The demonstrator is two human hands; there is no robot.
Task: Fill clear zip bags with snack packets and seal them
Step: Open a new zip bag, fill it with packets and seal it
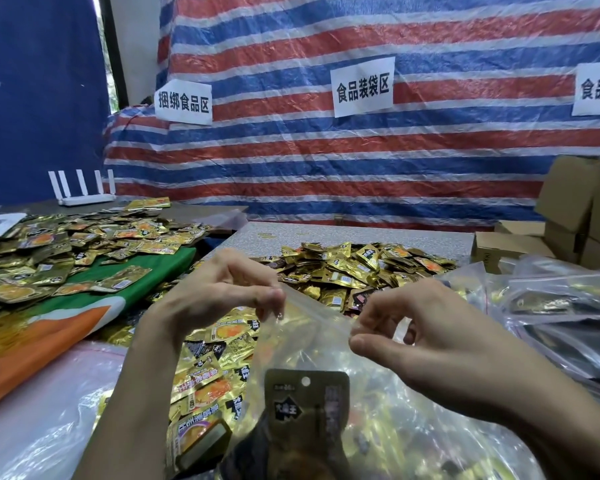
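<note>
Left fingers: fingertips (pixel 272 295) of the left hand (pixel 219 292) pinch one end of the bag's mouth strip.
Right fingers: the right hand (pixel 430 341) pinches the other end of that strip, thumb (pixel 366 341) pressed against the forefinger, the other fingers curled.
Bag: clear thin-plastic zip bag (pixel 312 344), held up in the air, hanging between and below the two pinches.
Contents: dark olive-gold foil snack packet with a punched hole (pixel 307 400) stands upright inside; more packets lie blurred beneath it.
Handling: the film looks limp and slick, the load light but enough to sag the mouth, so the stiffer zip strip is probably the best place to hold.
Seal: cannot tell whether the strip is closed.
Supply: heap of loose gold foil packets (pixel 354 268) lies on the table just beyond the hands.
</note>
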